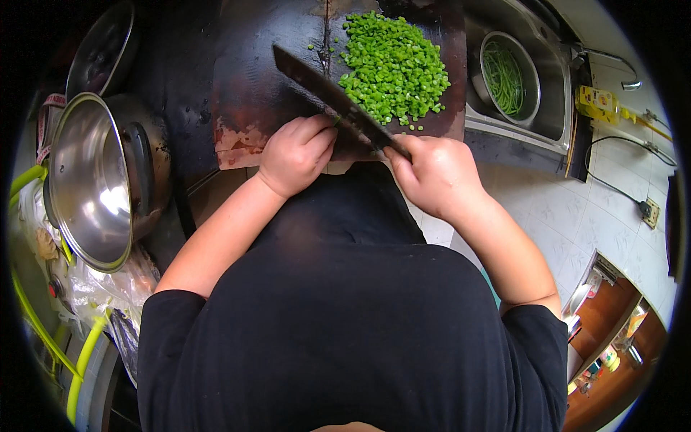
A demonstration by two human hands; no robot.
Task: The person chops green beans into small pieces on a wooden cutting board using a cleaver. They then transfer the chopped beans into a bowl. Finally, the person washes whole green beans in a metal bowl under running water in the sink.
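Right hand (439, 173) grips cleaver (331, 97) handle, blade angled over board (259, 86). Left hand (296, 153) curled, knuckles at blade, pinning beans (337, 119), mostly hidden. Chopped pile (392, 65) beyond blade. Risk: fingertip creeping under edge gets nicked; pieces scattering off board edge.

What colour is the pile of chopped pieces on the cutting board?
Bright green; the chopped pile shows clearly in the head view.

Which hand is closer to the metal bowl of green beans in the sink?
Right. The right hand grips the knife nearer the metal bowl; the left hand rests farther left on the cutting board.
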